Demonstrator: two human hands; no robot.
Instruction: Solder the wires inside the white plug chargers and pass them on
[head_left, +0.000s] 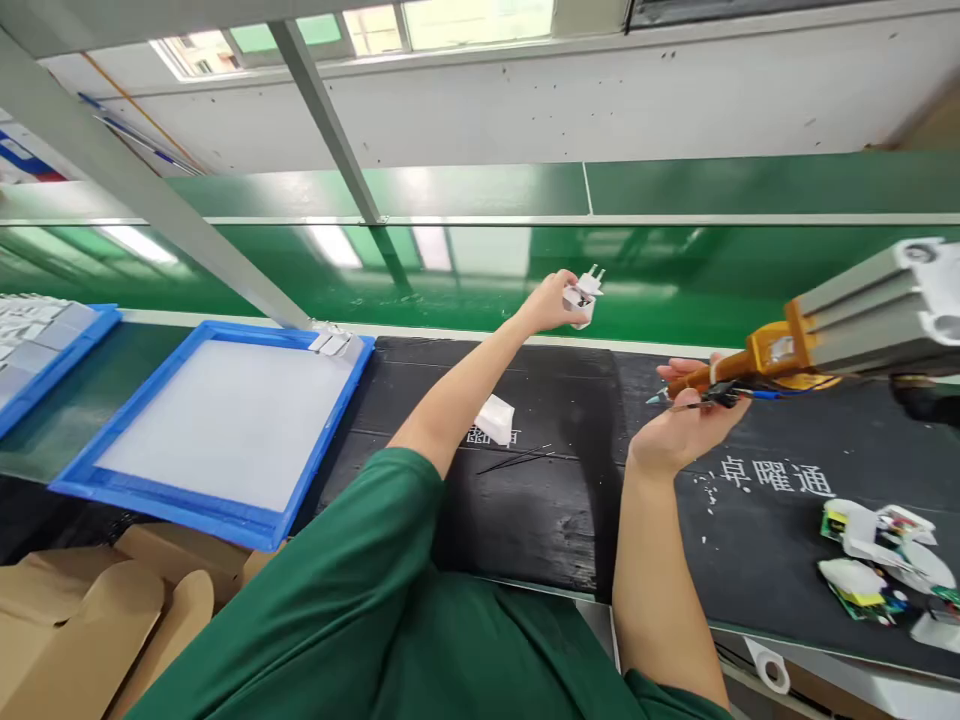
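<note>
My left hand [546,303] is closed around a white plug adapter housing [586,290], held up over the far edge of the black mat. Its two prongs point up and away, and one side looks open, with dark parts inside. My right hand [679,432] grips the front of an orange glue dispenser [709,377], whose pale blue nozzle tip points left toward the adapter but stays apart from it. A white plastic piece [495,418] lies on the mat below my left forearm. Beside it are several thin black strips [517,460].
A blue-rimmed tray [187,510] on the left carries a few white pieces at its far right corner. Another tray [56,372] is filled with white pieces. Circuit boards [855,585] lie at right. Behind runs a green surface [450,285]; cardboard [97,630] stands near left.
</note>
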